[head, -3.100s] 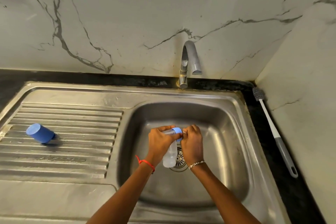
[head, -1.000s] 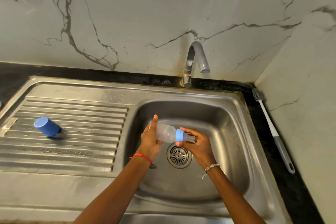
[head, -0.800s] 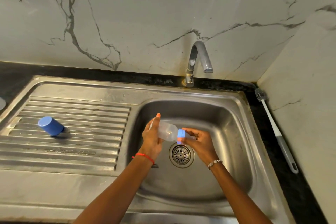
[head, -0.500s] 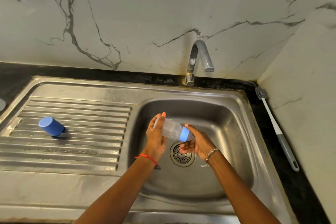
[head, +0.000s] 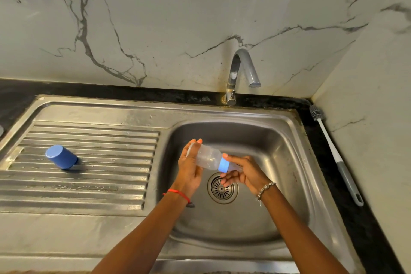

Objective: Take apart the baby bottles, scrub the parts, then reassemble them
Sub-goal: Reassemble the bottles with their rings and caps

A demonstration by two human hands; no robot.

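Note:
A clear baby bottle (head: 208,158) with a blue screw ring (head: 223,165) lies tilted over the sink basin (head: 282,162), its neck pointing right and down. My left hand (head: 189,169) grips the bottle's base end. My right hand (head: 245,173) is wrapped around the blue ring and the nipple, which its fingers mostly hide. A blue cap (head: 61,157) lies on its side on the ribbed drainboard (head: 100,162), far left of both hands.
A grey-and-white bottle brush (head: 333,153) lies on the dark counter strip right of the sink, against the side wall. The steel tap (head: 241,71) stands behind the basin with no water running. The drain strainer (head: 222,188) sits below the hands.
The bottle went from upright to tilted sideways, neck to the right. My right hand has shifted its grip around the blue ring. The view has drifted slightly.

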